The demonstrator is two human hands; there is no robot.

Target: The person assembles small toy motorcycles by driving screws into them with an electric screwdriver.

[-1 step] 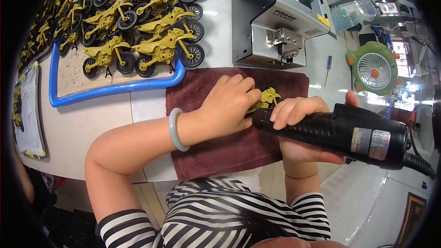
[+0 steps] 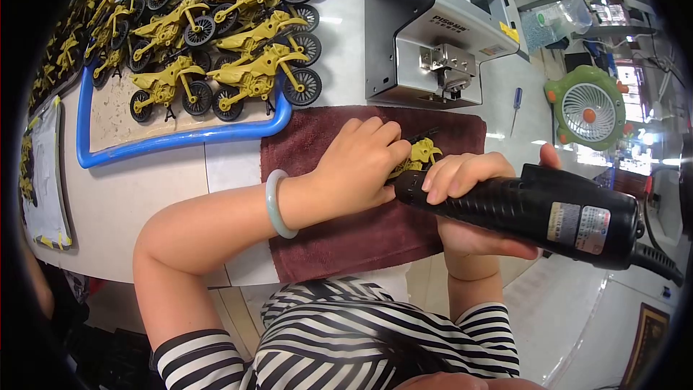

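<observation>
My left hand [image 2: 359, 166] presses down on a small yellow toy motorcycle part [image 2: 421, 153] lying on a maroon cloth [image 2: 346, 235]. A pale green bangle [image 2: 275, 204] sits on that wrist. My right hand [image 2: 465, 195] grips a black electric screwdriver [image 2: 534, 209], held level with its tip against the yellow part. Most of the part is hidden under my fingers.
A blue-rimmed tray [image 2: 180, 137] at the upper left holds several assembled yellow toy motorcycles [image 2: 238, 72]. A grey machine [image 2: 433, 29] stands behind the cloth. A small screwdriver [image 2: 515, 105] and a green desk fan [image 2: 588, 108] lie to the right. More yellow toys line the far left edge.
</observation>
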